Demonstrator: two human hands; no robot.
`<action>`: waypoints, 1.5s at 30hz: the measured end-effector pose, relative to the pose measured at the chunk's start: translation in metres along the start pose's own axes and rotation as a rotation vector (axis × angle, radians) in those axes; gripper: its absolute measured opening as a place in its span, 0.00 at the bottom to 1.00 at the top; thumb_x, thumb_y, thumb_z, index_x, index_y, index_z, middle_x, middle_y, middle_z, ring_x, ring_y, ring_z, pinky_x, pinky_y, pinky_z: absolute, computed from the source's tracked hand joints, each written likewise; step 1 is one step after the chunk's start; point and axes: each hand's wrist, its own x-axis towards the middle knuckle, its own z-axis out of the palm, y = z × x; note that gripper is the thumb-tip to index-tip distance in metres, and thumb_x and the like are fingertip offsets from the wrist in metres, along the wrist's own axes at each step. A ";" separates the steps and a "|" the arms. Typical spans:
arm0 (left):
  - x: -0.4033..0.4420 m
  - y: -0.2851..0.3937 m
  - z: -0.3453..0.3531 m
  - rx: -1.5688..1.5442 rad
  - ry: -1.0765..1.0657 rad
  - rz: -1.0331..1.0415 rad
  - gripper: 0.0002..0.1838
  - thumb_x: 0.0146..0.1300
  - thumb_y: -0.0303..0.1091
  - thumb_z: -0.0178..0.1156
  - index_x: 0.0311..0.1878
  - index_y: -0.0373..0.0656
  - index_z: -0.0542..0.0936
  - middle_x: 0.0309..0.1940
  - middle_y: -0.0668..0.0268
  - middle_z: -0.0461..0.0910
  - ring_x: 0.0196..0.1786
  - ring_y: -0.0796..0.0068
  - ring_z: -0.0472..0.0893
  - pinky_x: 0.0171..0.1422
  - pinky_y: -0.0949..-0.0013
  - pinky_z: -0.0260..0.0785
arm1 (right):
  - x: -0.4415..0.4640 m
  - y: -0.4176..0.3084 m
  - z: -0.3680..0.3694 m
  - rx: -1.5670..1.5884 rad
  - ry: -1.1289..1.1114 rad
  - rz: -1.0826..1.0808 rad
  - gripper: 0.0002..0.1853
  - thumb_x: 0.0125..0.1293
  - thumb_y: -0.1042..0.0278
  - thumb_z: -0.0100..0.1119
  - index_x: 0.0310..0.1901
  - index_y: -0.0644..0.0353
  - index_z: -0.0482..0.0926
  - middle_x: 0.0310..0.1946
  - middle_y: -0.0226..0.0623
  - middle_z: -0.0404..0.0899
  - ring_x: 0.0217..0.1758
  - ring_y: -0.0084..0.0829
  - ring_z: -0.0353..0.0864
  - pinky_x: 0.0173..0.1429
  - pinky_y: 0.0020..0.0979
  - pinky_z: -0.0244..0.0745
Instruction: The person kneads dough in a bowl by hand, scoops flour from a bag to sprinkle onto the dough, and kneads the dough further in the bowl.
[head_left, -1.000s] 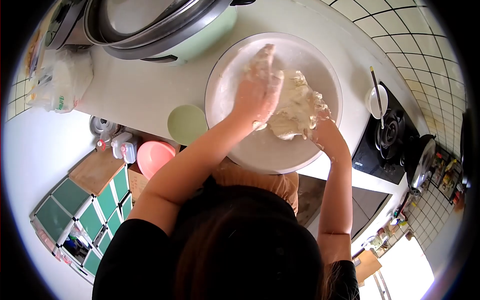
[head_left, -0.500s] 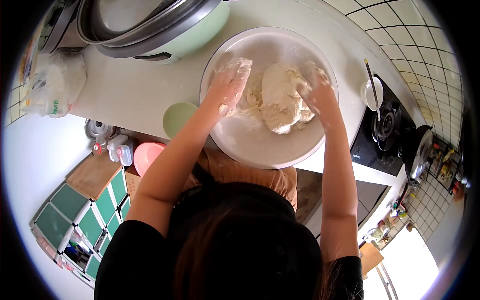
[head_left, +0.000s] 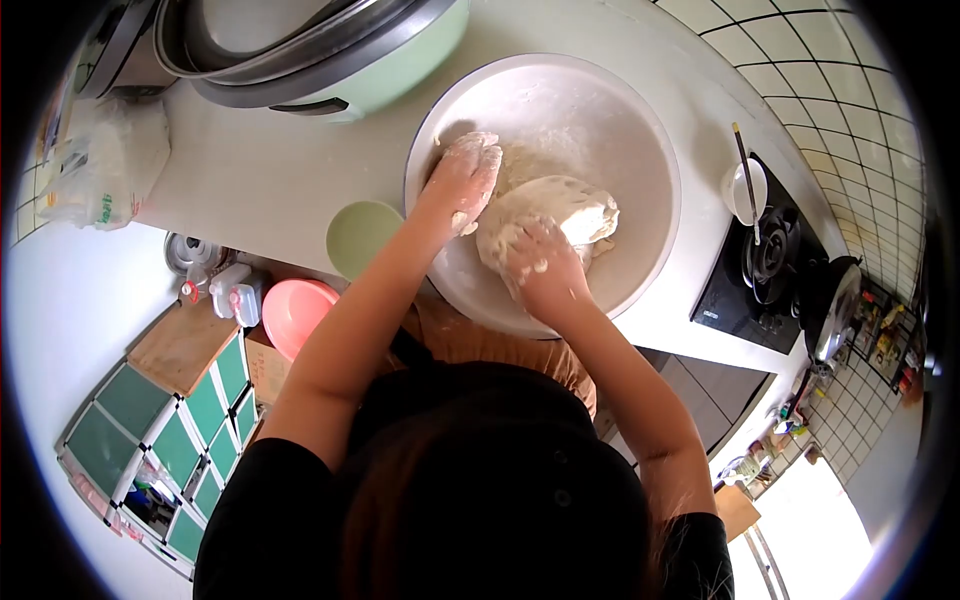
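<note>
A wide white basin [head_left: 650,130] stands on the counter with a pale lump of dough [head_left: 575,205] in it. Over the dough's near left side lies my right hand [head_left: 540,258], its fingers curled and pressed into it. Bits of dough cling to its knuckles. My left hand [head_left: 468,178], coated in flour, is inside the basin at the left wall, with fingers stretched out and nothing in them. A scrap of dough sticks to its wrist. Loose flour [head_left: 535,160] dusts the basin floor beyond the lump.
A light green bowl [head_left: 360,238] stands left of the basin. Behind it is a large green cooker [head_left: 400,60]. On the right are a white bowl [head_left: 745,200] with a chopstick-like stick [head_left: 747,175] and a black stove [head_left: 750,290]. A plastic bag [head_left: 95,170] lies far left.
My right hand has moved from the dough's right side to its near left side. The dough has turned and shifted slightly right and nearer. My left hand has lowered a little.
</note>
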 end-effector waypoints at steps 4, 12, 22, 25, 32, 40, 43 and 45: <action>-0.005 0.017 -0.005 -0.034 -0.072 -0.138 0.22 0.70 0.42 0.45 0.59 0.36 0.70 0.60 0.53 0.68 0.65 0.56 0.65 0.69 0.62 0.55 | -0.046 0.015 -0.003 0.090 0.059 -0.020 0.09 0.54 0.73 0.56 0.37 0.56 0.81 0.53 0.34 0.78 0.63 0.37 0.69 0.68 0.43 0.62; -0.003 -0.028 0.010 0.528 -0.160 0.283 0.20 0.66 0.29 0.45 0.61 0.36 0.68 0.62 0.52 0.66 0.65 0.54 0.65 0.69 0.59 0.57 | -0.067 0.094 -0.057 -0.091 -0.005 0.197 0.18 0.56 0.73 0.58 0.50 0.54 0.77 0.55 0.42 0.75 0.59 0.44 0.73 0.64 0.41 0.66; 0.020 -0.023 0.009 -0.704 0.175 -0.048 0.28 0.70 0.49 0.42 0.62 0.34 0.66 0.58 0.55 0.71 0.61 0.67 0.70 0.70 0.64 0.55 | 0.070 0.028 0.043 0.081 -0.118 0.562 0.16 0.61 0.67 0.48 0.49 0.59 0.78 0.54 0.36 0.77 0.63 0.32 0.70 0.71 0.44 0.53; 0.019 -0.006 0.005 -0.816 0.185 -0.140 0.28 0.70 0.48 0.41 0.61 0.33 0.67 0.57 0.51 0.72 0.61 0.64 0.71 0.70 0.61 0.54 | 0.028 -0.012 0.015 0.041 -0.089 0.057 0.13 0.54 0.74 0.49 0.39 0.52 0.81 0.49 0.33 0.80 0.61 0.31 0.71 0.74 0.43 0.51; 0.011 0.005 -0.001 -0.579 0.016 -0.229 0.27 0.70 0.50 0.41 0.63 0.41 0.68 0.62 0.60 0.68 0.65 0.67 0.66 0.71 0.62 0.52 | -0.076 0.038 -0.047 0.322 -0.082 0.113 0.14 0.47 0.84 0.50 0.31 0.54 0.81 0.33 0.32 0.82 0.54 0.35 0.76 0.72 0.47 0.53; 0.019 0.012 0.004 0.040 -0.202 -0.067 0.30 0.69 0.53 0.40 0.64 0.39 0.66 0.65 0.53 0.65 0.68 0.58 0.64 0.69 0.62 0.57 | -0.120 0.057 -0.078 1.387 0.426 0.750 0.29 0.63 0.49 0.58 0.57 0.64 0.68 0.42 0.48 0.79 0.43 0.36 0.82 0.41 0.31 0.82; 0.026 0.070 0.001 -0.055 -0.414 -0.417 0.34 0.68 0.58 0.41 0.68 0.43 0.63 0.69 0.57 0.59 0.70 0.57 0.61 0.73 0.62 0.50 | -0.112 0.037 -0.040 1.619 0.061 0.953 0.42 0.63 0.33 0.48 0.68 0.58 0.54 0.38 0.59 0.78 0.39 0.46 0.83 0.44 0.40 0.82; 0.037 0.044 0.031 0.228 -0.412 -0.170 0.36 0.66 0.60 0.42 0.68 0.43 0.63 0.68 0.54 0.61 0.68 0.54 0.62 0.72 0.61 0.52 | -0.119 0.038 0.030 1.885 0.085 0.968 0.42 0.65 0.34 0.45 0.72 0.49 0.44 0.53 0.70 0.66 0.47 0.58 0.79 0.51 0.49 0.79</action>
